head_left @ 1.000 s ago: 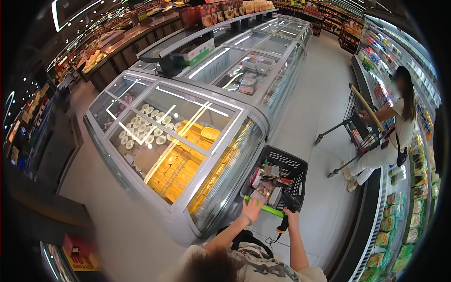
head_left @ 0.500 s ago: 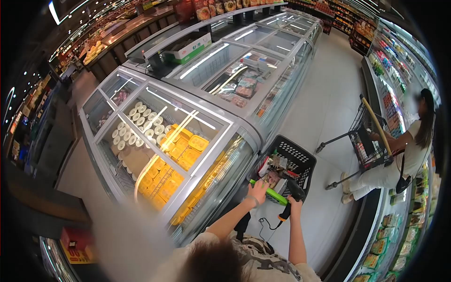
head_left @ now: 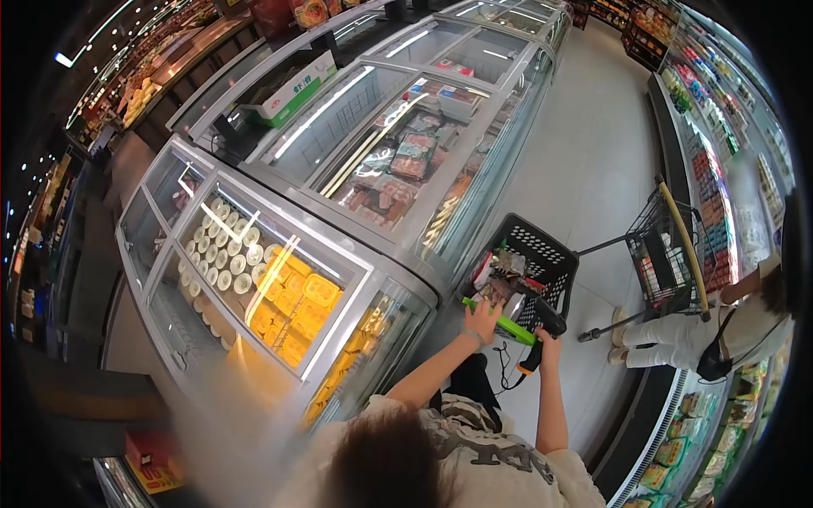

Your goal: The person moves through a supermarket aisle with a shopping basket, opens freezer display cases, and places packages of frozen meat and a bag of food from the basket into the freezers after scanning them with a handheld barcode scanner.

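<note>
My left hand (head_left: 483, 322) is closed over the bright green handle (head_left: 512, 328) of a black shopping cart. At the handle's right end my right hand (head_left: 549, 341) is closed, beside a black pistol-shaped device (head_left: 549, 317) with an orange tip; a thin dark cord loops from it. How the device is held or fixed is partly hidden by the hand. Inside the perforated black cart basket (head_left: 549, 254) lie several packaged goods (head_left: 508, 269), too jumbled to name singly.
Glass-topped freezers (head_left: 406, 245) line the left, close to the cart. At right a person in light clothing (head_left: 669, 339) stands by another shopping cart (head_left: 665, 254), in front of refrigerated shelves (head_left: 716, 203). The grey aisle floor (head_left: 584, 102) runs ahead between them.
The view has shifted, and my cart with both hands now appears slightly higher and further right. Both hands keep their places. The other person appears nearer the right edge.
</note>
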Motion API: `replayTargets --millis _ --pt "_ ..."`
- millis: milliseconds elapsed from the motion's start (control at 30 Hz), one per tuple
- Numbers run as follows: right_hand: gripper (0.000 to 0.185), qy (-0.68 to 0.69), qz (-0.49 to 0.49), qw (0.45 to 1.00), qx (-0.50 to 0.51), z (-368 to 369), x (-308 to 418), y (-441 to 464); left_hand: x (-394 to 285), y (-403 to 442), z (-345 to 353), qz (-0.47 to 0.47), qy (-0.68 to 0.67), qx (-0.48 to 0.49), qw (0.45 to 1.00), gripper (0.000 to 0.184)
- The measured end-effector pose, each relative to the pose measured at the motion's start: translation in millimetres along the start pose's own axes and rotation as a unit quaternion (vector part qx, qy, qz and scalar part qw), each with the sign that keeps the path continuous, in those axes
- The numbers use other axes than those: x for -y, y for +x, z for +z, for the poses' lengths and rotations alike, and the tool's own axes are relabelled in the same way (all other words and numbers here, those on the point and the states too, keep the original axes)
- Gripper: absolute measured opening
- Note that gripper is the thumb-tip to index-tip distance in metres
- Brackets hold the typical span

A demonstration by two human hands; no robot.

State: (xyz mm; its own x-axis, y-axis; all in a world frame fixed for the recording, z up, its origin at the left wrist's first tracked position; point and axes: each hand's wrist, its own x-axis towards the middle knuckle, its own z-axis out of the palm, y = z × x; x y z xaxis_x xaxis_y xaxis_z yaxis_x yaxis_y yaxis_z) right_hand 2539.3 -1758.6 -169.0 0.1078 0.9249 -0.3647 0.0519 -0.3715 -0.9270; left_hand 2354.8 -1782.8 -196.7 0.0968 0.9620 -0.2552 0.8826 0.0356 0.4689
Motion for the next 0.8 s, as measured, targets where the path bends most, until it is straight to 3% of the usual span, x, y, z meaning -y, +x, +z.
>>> replayTargets --millis 233,367,467,800 --pt "0.018 0.005 0.015 1.0 -0.005 -2.9 31.3 106.1 -18.4 98.3 -22.3 -0.027 -0.008 -0.025 0.999 0.064" --pt "0.019 0.013 0.016 0.999 0.051 -11.6 53.2 172.8 -29.0 164.6 -24.5 -0.065 -0.017 -0.022 0.997 0.063" --pt "0.019 0.009 0.017 0.998 0.058 -15.7 58.5 222.0 -38.1 196.7 -34.5 -0.062 -0.046 -0.091 0.993 0.056" --pt "0.019 0.016 0.036 0.998 0.042 -6.1 106.8 330.0 -46.7 310.6 -62.5 -0.093 -0.042 -0.031 0.994 0.06"
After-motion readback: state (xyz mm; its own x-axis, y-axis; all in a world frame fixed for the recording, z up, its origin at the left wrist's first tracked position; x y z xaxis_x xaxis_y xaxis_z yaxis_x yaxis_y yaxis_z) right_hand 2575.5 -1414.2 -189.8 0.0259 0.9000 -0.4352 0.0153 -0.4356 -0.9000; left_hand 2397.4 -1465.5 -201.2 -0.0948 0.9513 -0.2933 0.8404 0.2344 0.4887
